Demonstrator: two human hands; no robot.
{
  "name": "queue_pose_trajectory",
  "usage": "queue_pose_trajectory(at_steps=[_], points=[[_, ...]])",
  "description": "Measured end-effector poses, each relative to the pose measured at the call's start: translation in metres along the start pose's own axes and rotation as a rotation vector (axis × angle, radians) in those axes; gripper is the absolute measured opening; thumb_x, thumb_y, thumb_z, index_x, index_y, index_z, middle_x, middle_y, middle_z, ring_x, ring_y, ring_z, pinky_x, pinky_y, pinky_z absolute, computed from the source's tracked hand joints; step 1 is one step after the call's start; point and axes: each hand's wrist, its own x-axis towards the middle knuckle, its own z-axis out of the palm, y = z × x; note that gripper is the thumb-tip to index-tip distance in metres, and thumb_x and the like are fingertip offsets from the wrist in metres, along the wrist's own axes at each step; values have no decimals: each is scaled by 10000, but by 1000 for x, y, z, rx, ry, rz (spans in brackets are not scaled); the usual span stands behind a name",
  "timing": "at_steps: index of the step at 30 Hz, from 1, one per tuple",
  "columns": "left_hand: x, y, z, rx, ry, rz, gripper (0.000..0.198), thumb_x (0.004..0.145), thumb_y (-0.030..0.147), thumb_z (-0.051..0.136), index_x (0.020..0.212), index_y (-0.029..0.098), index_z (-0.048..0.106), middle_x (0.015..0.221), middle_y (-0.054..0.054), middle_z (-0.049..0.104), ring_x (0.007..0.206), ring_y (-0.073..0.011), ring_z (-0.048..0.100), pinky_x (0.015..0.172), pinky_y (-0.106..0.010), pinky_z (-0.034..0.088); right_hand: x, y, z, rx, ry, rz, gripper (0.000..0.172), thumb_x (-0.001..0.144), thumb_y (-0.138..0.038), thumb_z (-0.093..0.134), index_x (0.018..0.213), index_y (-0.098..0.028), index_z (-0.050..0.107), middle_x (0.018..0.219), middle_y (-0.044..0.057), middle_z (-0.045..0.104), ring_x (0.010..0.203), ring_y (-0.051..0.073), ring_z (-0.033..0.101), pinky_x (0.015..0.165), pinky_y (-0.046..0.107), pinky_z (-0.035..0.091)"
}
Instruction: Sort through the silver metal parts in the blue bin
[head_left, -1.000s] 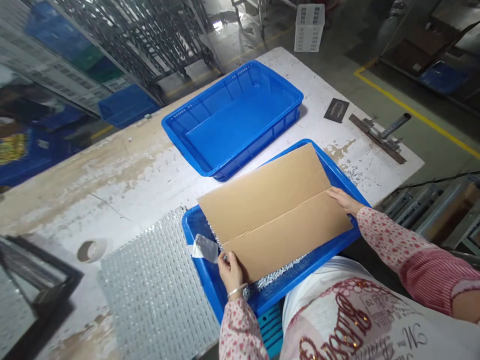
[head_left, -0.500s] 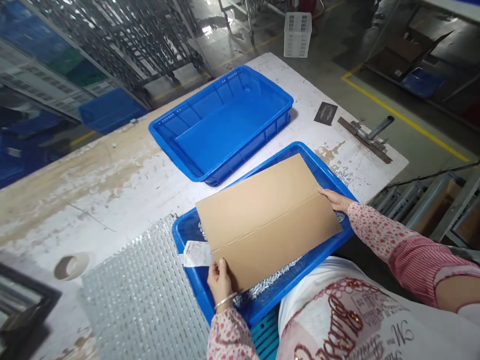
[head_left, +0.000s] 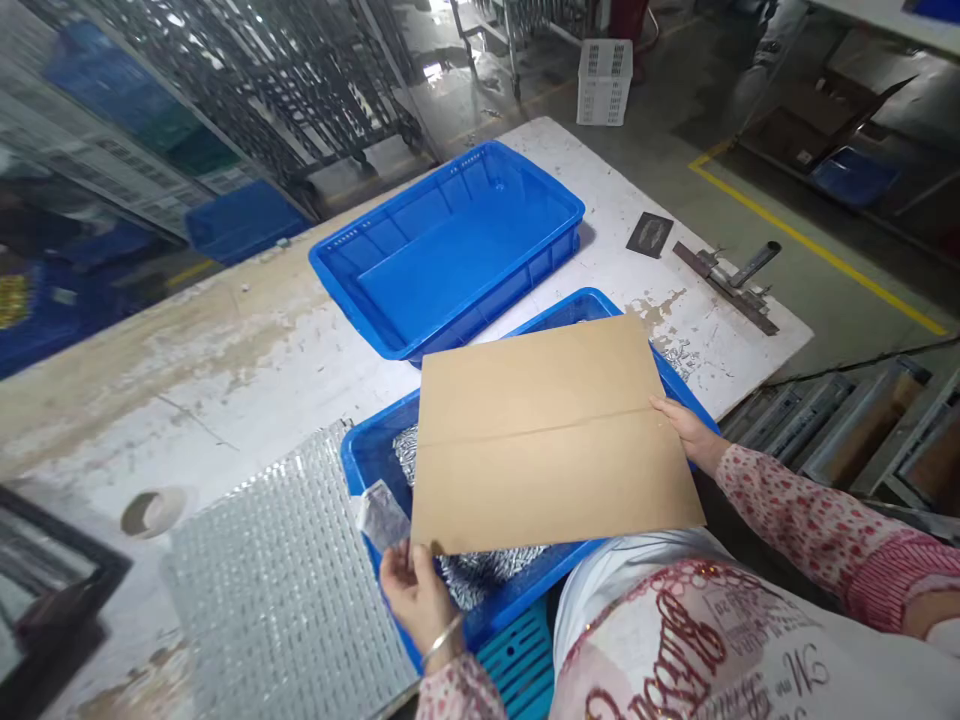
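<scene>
A creased brown cardboard sheet (head_left: pixel 551 440) is lifted above the near blue tray (head_left: pixel 375 455), which holds a heap of small shiny metal parts (head_left: pixel 469 575). My left hand (head_left: pixel 412 595) pinches the sheet's near left corner. My right hand (head_left: pixel 686 430) grips its right edge at the crease. A small clear plastic bag (head_left: pixel 381 515) lies on the tray's left rim, next to my left hand.
An empty blue tray (head_left: pixel 450 250) sits further back on the worn white table (head_left: pixel 225 360). A silvery perforated panel (head_left: pixel 281 590) lies at the near left. A tape roll (head_left: pixel 150 512), a dark card (head_left: pixel 649 234) and a metal clamp tool (head_left: pixel 727 275) rest on the table.
The cardboard has come up off the near tray and swung toward me, uncovering more of the metal parts. My left hand slid back to the sheet's corner.
</scene>
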Motion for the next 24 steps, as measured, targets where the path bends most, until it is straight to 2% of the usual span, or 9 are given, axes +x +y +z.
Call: queue_pose_trajectory(at_steps=[4, 7, 9, 12, 15, 17, 19, 21, 24], points=[[-74, -9, 32, -356, -201, -370, 437, 746, 439, 735, 1117, 272, 578, 1053, -15, 655, 969, -157, 635, 877, -321, 524, -22, 30, 3, 131, -24, 5, 341, 880, -364, 577, 1171, -189, 611, 1009, 88, 750, 960, 262, 716, 896, 438, 558], [-105, -13, 61, -455, -334, -514, 345, 773, 411, 708, 1055, 229, 628, 1015, -57, 683, 1002, -201, 644, 875, -345, 536, -39, 61, 9, 169, -57, -11, 405, 837, -412, 644, 1192, -221, 604, 1075, 82, 736, 1065, 277, 676, 958, 468, 518], [-108, -15, 70, -478, -332, -504, 343, 776, 319, 709, 1102, 246, 630, 1084, -57, 685, 1063, -205, 630, 922, -344, 518, -49, 80, 10, 164, -108, -23, 436, 809, -426, 682, 1192, -233, 605, 1105, 82, 726, 1108, 277, 653, 981, 475, 496], [-95, -17, 63, -426, -298, -461, 410, 775, 241, 696, 1176, 270, 616, 1150, -47, 679, 1076, -206, 629, 945, -355, 511, -58, 94, 0, 43, -296, 15, 462, 742, -383, 756, 1154, -220, 624, 1129, 90, 714, 1104, 261, 649, 971, 456, 495], [-72, -19, 43, -340, -319, -459, 418, 782, 264, 682, 1195, 264, 620, 1169, -57, 678, 1063, -230, 639, 951, -399, 519, -56, 79, -25, -192, -556, 138, 509, 643, -223, 817, 1119, -193, 642, 1155, 102, 697, 1057, 235, 664, 892, 380, 535], [-57, -20, 31, -306, -326, -443, 418, 777, 270, 684, 1191, 270, 627, 1190, -52, 671, 1087, -239, 630, 961, -409, 517, -48, 53, -48, -319, -600, 190, 475, 669, -180, 785, 1123, -190, 642, 1173, 109, 683, 1019, 222, 678, 820, 329, 559], [-43, -19, 21, -288, -338, -434, 413, 772, 274, 690, 1181, 278, 636, 1213, -45, 661, 1126, -245, 612, 970, -407, 514, -37, 20, -70, -383, -428, 95, 350, 741, -208, 732, 1080, -177, 653, 1094, 115, 699, 939, 209, 699, 755, 300, 571], [-31, -18, 15, -277, -360, -422, 417, 767, 282, 698, 1179, 290, 638, 1234, -37, 650, 1163, -247, 591, 978, -402, 509, -24, -13, -80, -378, -141, -101, 219, 799, -242, 684, 1004, -171, 652, 959, 103, 716, 822, 183, 702, 699, 282, 575], [-18, -17, 8, -256, -417, -404, 473, 731, 310, 741, 1191, 297, 633, 1246, -39, 642, 1195, -261, 570, 986, -405, 502, 1, -45, -60, -339, 33, -272, 180, 890, -311, 583, 1006, -186, 639, 984, 107, 709, 836, 168, 682, 704, 269, 573]])
